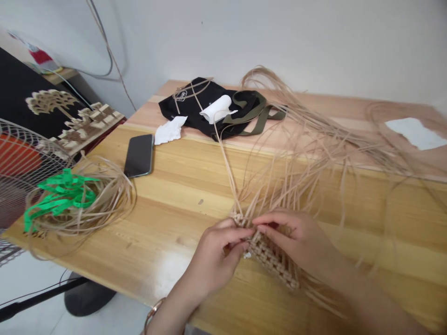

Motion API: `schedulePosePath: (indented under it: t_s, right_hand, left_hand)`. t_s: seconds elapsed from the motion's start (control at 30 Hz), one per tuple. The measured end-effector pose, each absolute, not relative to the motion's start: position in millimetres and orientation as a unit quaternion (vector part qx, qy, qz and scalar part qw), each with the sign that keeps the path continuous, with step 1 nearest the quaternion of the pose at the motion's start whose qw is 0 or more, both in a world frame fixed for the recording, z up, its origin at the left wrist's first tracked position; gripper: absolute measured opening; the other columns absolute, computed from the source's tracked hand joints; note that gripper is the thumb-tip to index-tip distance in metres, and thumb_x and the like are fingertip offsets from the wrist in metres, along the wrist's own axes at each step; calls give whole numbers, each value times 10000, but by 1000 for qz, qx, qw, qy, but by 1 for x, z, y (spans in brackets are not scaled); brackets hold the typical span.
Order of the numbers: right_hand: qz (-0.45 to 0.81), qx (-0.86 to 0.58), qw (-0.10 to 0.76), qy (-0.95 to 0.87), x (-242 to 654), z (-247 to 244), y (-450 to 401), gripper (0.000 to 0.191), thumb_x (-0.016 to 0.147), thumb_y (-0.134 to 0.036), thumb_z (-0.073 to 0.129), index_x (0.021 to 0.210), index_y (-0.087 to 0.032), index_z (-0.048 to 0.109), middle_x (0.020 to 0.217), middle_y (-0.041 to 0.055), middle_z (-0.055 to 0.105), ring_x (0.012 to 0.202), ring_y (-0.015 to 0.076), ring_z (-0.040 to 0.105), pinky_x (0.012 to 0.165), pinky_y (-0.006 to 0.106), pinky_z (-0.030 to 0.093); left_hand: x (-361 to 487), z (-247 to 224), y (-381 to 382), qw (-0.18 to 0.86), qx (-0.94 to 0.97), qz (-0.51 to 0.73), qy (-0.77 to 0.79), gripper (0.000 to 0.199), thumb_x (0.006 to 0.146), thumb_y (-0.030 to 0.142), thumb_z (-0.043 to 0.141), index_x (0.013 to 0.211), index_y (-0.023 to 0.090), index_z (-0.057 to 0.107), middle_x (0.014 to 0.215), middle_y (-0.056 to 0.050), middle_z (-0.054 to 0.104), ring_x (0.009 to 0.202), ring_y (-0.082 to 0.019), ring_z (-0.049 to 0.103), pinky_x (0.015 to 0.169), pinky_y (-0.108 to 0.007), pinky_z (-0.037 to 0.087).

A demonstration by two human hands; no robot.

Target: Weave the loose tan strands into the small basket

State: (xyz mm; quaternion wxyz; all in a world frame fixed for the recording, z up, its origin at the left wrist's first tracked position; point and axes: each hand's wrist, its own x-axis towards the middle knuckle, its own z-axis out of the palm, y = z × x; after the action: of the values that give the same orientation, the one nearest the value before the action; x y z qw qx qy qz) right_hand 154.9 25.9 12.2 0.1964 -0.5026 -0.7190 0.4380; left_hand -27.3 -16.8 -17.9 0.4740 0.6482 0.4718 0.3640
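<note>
A tan woven strip (274, 260) with an open, knotted pattern lies slantwise over the table near its front edge. Many long loose strands (293, 186) fan out from it toward the back right. My left hand (220, 251) pinches the strip's left edge close to its upper end, thumb and forefinger together. From the other side, my right hand (296, 232) has thumb and forefinger closed at the weave, touching near the left fingertips. Which single strand lies between the right fingertips is too small to tell. Part of the strip is hidden behind the right hand.
To the left lie a coil of tan strands (115, 195), a green tape measure (66, 195) and a phone (138, 156). A black bag (195, 111), a white paper roll (218, 108) and paper pieces (171, 130) sit further back. A wire fan guard (21, 163) stands beyond the left edge.
</note>
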Motion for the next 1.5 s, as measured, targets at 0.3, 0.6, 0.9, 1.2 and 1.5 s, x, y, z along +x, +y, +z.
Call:
schedulePosePath:
  t_s: [0.3,0.6,0.9,1.2,1.5]
  right_hand:
    - [564,-537,249,-575,157,15,31,123,779,-303,640,852,-210,675,756,11,719,685,154,678,627,259,541]
    - [567,-547,219,-576,150,17,21,309,726,-239,666,1031,-238,609,755,-21,646,666,140,661,581,241,525]
    - [515,-580,268,-572,158,18,20,147,767,-284,599,895,-213,618,623,-5,624,573,148,630,511,240,476]
    - [448,-630,103,-626,141,20,13,243,779,-408,590,707,-208,707,622,18,689,548,170,593,496,269,417]
    - [400,-621,202,-643,144,10,4,256,839,-393,540,665,-221,617,554,-21,610,501,138,545,485,248,397]
  left_hand:
    - [-33,-19,-18,509,622,368,468,334,808,13,557,1017,210,727,735,-6,557,660,-112,510,559,-210,390]
    - [-30,-21,-20,511,601,390,475,308,817,45,559,1005,213,734,766,-32,596,693,-136,545,567,-233,404]
    - [-31,-21,-23,528,579,410,466,271,798,39,578,939,184,758,684,-15,546,637,-123,517,546,-231,387]
    - [-28,-18,-20,513,587,426,460,288,814,33,558,944,193,758,682,-11,537,641,-118,497,552,-220,397]
    - [-26,-19,-19,513,581,439,456,272,807,46,560,905,195,766,634,4,494,595,-113,475,529,-227,379]
